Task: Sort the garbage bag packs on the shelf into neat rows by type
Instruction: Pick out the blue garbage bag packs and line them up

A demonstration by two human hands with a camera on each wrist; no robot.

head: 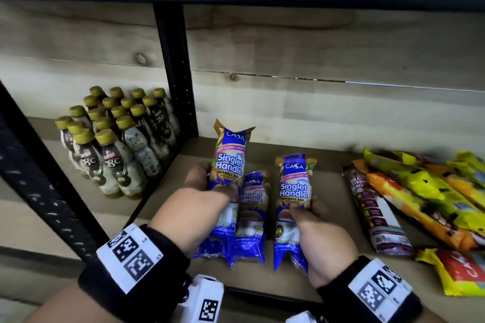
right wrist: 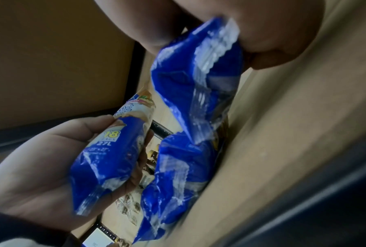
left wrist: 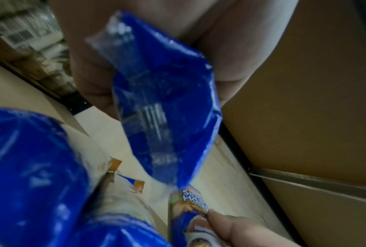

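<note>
Three blue "Singlet Handle" garbage bag packs are at the shelf's middle. My left hand (head: 202, 191) grips one blue pack (head: 230, 162) around its middle and holds it tilted up off the shelf; from the left wrist this pack (left wrist: 165, 100) fills the view. My right hand (head: 315, 223) grips a second blue pack (head: 294, 189) from its right side, also seen from the right wrist (right wrist: 199, 75). A third blue pack (head: 253, 207) lies flat on the shelf between them, partly under the left-hand pack.
A brown drawstring bag pack (head: 372, 207) lies to the right, with several yellow-orange packs (head: 425, 191) beyond it and a red-yellow pack (head: 462, 270) near the front edge. Behind a black post (head: 175, 73), on the left, stand several gold-capped bottles (head: 112, 139).
</note>
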